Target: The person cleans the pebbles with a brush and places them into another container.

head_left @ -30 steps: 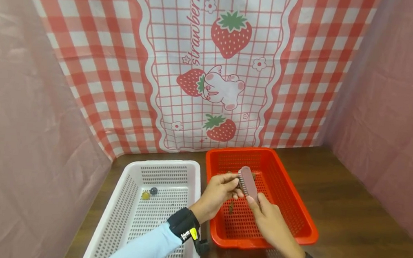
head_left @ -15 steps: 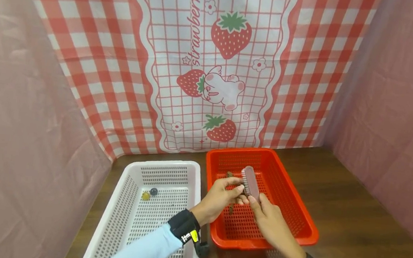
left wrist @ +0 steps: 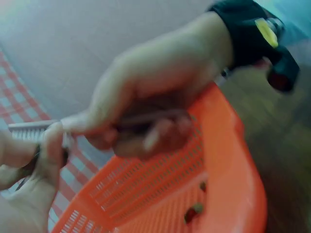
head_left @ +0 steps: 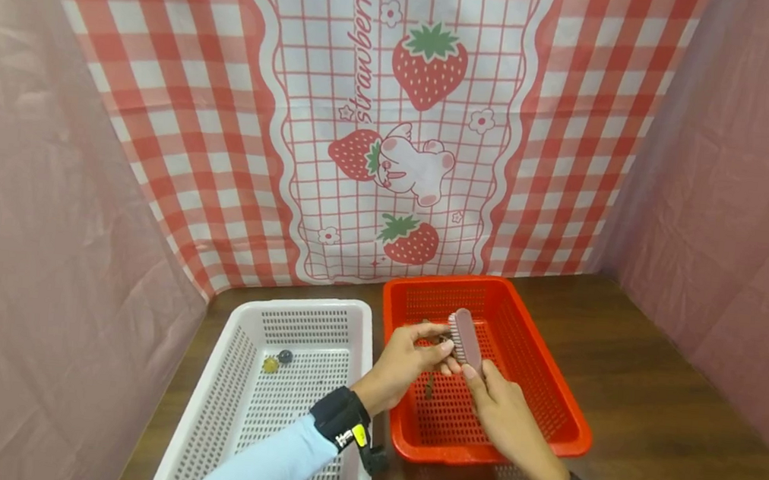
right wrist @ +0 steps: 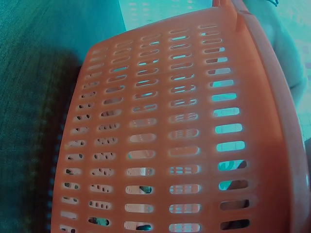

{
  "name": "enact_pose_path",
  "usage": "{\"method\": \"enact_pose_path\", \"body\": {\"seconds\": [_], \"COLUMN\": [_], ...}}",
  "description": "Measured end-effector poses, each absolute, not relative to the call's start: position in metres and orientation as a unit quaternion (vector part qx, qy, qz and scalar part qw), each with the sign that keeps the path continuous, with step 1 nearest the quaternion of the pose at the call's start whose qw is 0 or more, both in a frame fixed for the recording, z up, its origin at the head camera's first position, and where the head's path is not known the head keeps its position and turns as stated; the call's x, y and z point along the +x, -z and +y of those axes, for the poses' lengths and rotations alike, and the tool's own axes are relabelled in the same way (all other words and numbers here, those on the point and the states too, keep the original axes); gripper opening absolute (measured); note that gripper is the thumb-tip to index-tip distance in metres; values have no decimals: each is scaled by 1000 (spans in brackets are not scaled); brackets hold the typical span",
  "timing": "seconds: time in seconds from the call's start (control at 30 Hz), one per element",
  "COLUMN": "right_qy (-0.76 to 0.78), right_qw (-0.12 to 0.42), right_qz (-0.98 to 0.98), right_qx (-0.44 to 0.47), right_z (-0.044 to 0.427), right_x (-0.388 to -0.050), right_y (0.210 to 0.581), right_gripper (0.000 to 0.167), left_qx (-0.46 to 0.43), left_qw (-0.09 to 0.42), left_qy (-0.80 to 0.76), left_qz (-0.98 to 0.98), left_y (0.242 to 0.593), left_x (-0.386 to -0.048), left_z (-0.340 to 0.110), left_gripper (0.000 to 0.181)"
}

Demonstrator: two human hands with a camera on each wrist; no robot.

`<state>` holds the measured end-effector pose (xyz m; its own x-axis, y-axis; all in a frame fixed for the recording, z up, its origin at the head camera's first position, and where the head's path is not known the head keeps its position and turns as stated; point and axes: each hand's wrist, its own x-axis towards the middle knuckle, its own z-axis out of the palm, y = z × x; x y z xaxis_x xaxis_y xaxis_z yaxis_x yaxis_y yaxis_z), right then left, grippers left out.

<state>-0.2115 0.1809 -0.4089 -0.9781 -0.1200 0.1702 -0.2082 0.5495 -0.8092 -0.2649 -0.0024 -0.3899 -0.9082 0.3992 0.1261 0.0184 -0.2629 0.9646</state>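
Note:
Above the red basket [head_left: 469, 455], my right hand [head_left: 509, 419] grips the handle of a pink brush [head_left: 468, 339], its white bristles facing left. My left hand [head_left: 404, 365] pinches a small dark brown item against or beside the bristles; finger overlap hides most of it. In the left wrist view, my left hand [left wrist: 31, 194] holds the dark item [left wrist: 64, 156] under the bristles, and my right hand [left wrist: 160, 73] is wrapped around the brush handle [left wrist: 155, 116]. The right wrist view mostly shows the basket's slotted side [right wrist: 160, 121].
Small brown pieces lie in the red basket, one of them [head_left: 429, 387] near its left side. To the left stands a white basket [head_left: 368, 421] holding a yellow ball [head_left: 270, 365] and a dark ball [head_left: 286, 356]. A checked strawberry cloth [head_left: 228, 142] hangs behind.
Compared with a second ago, the brush head has shifted slightly right and the left hand's fingers have changed position around the small item. Both baskets stay in place.

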Motion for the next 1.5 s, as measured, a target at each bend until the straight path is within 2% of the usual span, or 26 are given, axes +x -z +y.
{"method": "enact_pose_path", "body": {"seconds": [0.13,0.37,0.57,0.77,0.97,1.17,1.37,1.5], "right_qy": [-458,-466,-463,-470,-463,-463,-460,-462], "right_qw": [39,50,36,32,45,39,37,32], "right_qz": [-882,-879,-880,-877,-879,-879,-881,-881], "right_qx": [102,83,98,95,102,102,104,100], "right_z": [181,181,181,184,182,182,180,180], "right_x": [-212,-210,-211,-211,-212,-211,-211,-211], "right_y": [409,409,409,409,409,409,408,408], "right_gripper": [33,32,33,32,33,33,34,34], "left_qx": [144,169,140,143,111,123,107,119], "left_qw": [80,136,88,111,68,125,67,94], "left_qy": [-790,-736,-794,-756,-754,-723,-745,-725], "left_qz": [591,641,585,629,644,668,655,672], "left_y": [390,398,394,394,391,393,393,395], "left_x": [-264,-257,-262,-264,-267,-265,-266,-264], "left_z": [-2,3,-1,-2,-4,-4,-6,-5], "left_gripper": [32,30,33,34,31,34,30,30]}}
